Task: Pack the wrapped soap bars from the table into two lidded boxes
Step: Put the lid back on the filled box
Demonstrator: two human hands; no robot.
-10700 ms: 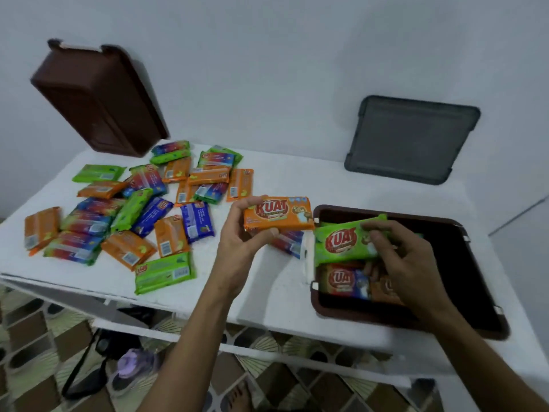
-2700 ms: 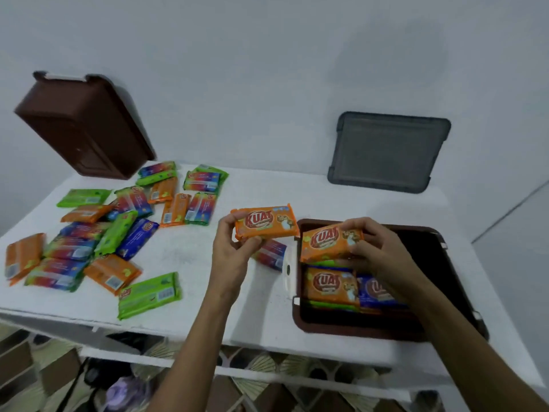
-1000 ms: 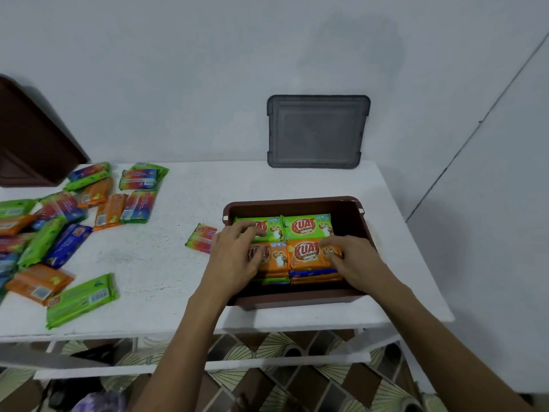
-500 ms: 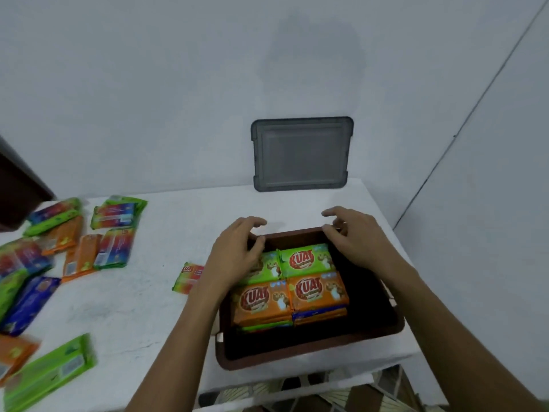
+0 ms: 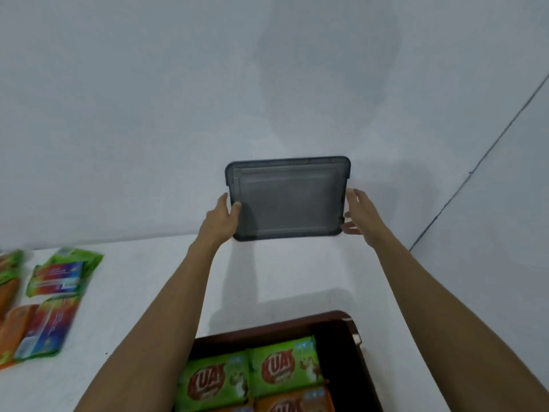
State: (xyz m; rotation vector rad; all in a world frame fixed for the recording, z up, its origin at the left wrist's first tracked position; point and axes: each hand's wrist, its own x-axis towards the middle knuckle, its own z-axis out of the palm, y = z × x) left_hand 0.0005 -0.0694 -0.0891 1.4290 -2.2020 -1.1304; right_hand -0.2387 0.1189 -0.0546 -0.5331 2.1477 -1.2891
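Head view: left hand (image 5: 221, 218) fingers clamp the grey lid (image 5: 287, 198) — right hand (image 5: 358, 214) fingers apart beside it; green soap bars (image 5: 251, 373) read "KUAT".

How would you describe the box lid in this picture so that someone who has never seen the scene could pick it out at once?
Start at the white table and follow it back to the pale wall. There, between the left hand and right hand, the lid stands upright against the wall. It is a flat, dark grey rounded rectangle, unlike the brown box and bright soap bars nearer the camera.
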